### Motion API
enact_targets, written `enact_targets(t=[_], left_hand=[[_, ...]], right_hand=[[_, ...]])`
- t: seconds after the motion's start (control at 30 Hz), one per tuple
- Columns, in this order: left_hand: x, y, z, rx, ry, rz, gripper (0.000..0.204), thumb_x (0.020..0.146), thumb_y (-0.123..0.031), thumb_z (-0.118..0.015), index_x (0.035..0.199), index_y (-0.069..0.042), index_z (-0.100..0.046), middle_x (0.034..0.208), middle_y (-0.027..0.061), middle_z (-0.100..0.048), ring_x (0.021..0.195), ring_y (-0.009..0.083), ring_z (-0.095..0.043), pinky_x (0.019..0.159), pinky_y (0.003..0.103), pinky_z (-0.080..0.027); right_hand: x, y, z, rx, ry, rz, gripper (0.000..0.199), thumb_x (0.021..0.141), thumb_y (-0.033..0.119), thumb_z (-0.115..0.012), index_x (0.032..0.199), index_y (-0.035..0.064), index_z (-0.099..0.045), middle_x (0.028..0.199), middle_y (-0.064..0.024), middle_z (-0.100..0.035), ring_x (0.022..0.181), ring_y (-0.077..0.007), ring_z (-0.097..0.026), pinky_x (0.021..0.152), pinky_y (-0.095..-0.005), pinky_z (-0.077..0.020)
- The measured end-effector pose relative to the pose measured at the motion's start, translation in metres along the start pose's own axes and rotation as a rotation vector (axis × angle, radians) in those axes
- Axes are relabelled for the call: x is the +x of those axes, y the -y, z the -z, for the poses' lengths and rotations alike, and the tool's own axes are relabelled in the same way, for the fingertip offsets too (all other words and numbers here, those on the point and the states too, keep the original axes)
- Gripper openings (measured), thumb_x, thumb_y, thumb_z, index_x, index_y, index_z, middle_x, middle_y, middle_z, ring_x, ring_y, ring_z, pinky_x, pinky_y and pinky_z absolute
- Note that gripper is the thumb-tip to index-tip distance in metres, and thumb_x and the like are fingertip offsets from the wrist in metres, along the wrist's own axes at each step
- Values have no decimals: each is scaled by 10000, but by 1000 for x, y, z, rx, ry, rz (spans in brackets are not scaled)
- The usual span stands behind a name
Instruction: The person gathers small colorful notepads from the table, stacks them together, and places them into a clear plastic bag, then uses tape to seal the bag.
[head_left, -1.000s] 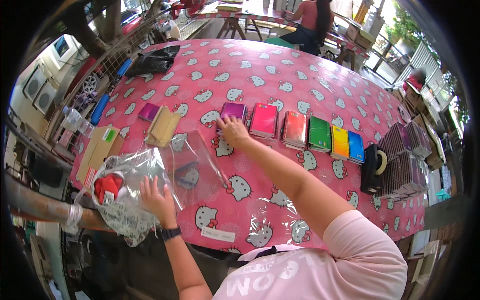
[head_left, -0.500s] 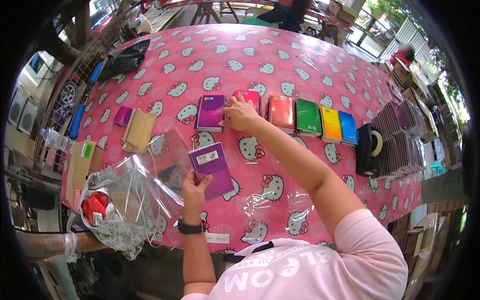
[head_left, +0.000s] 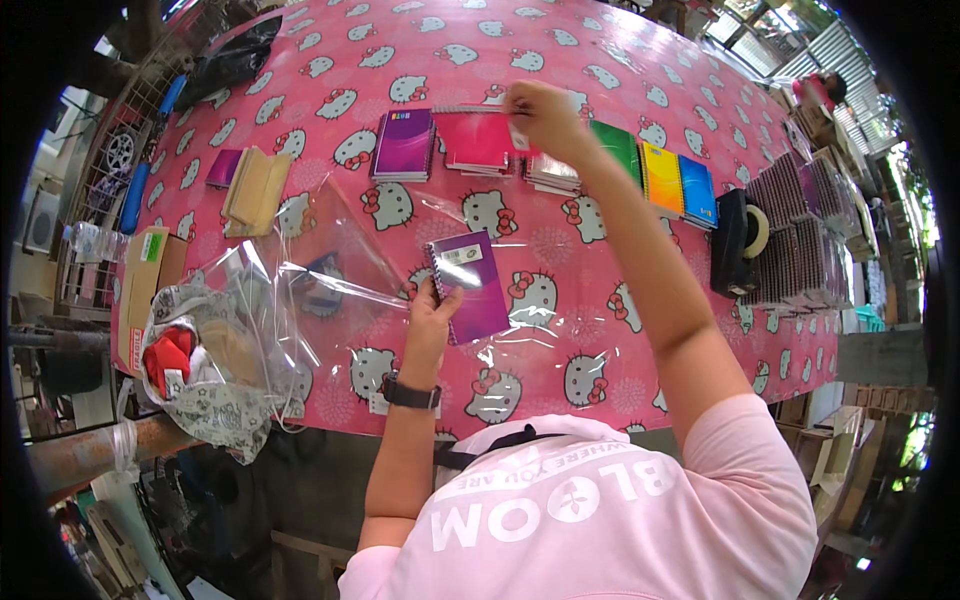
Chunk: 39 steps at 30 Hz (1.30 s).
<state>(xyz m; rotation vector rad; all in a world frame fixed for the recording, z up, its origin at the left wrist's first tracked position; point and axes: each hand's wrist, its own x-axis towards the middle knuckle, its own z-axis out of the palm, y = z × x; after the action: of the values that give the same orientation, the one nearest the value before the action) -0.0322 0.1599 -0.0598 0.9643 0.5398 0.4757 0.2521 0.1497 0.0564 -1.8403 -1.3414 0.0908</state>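
Note:
My left hand (head_left: pixel 432 308) is closed on a purple spiral notebook (head_left: pixel 480 290), its white label facing up, over the near middle of the table. A clear plastic bag (head_left: pixel 345 265) spreads out to the left of that hand, touching it or passing under it. Farther off, my right hand (head_left: pixel 545 118) is closed at the right edge of a pink notebook (head_left: pixel 478 142), which looks partly lifted from its pile; the fingertips are partly hidden. Left of it lies a purple notebook pile (head_left: pixel 403 145). My right hand and forearm partly cover the red notebook pile (head_left: pixel 552 172).
Green (head_left: pixel 616 150), yellow (head_left: pixel 661 175) and blue notebooks (head_left: pixel 697 190) continue the row rightward. Beyond are a black tape dispenser (head_left: pixel 735 245) and tall notebook stacks (head_left: pixel 800 250). At left are brown cardboard pieces (head_left: pixel 257 190), a carton (head_left: pixel 145 260) and a patterned cloth bag (head_left: pixel 215 400).
My right hand has moved from between the purple and pink piles to the pink notebook's right edge. My left hand has shifted rightward with the purple notebook. The view has tilted.

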Motion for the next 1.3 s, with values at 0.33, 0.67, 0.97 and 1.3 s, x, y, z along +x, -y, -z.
enact_targets(t=[0.33,0.67,0.97,1.3], left_hand=[[10,42,-61,355,377,177,312,821,-162,-629,1075,-16,-522,873,2,-584,753,78,-534,687,245,-446],[3,46,-87,717,215,121,311,719,-92,-663,1000,10,-577,866,74,-651,748,134,-608,708,284,-487],[7,66,-85,659,178,19,343,676,-148,-697,955,7,-570,819,115,-645,721,188,-630,669,318,-498],[10,60,-77,729,169,62,312,687,-139,-679,949,-4,-575,806,72,-632,712,149,-597,662,299,-482]], right_hand=[[-126,13,36,144,900,-135,200,622,-40,-656,809,28,-638,782,-75,-638,748,-164,-607,707,-300,-484],[-65,-50,-2,-718,381,-95,440,714,348,-694,1100,181,-564,1160,-129,-447,1102,-348,-439,844,-483,-441],[-62,-72,0,-550,-200,-108,351,704,220,-694,985,76,-540,1005,-144,-522,834,-315,-581,690,-422,-497],[-254,14,58,1057,-412,-696,257,751,37,-676,944,39,-508,802,-23,-553,711,-87,-550,588,-224,-446]])
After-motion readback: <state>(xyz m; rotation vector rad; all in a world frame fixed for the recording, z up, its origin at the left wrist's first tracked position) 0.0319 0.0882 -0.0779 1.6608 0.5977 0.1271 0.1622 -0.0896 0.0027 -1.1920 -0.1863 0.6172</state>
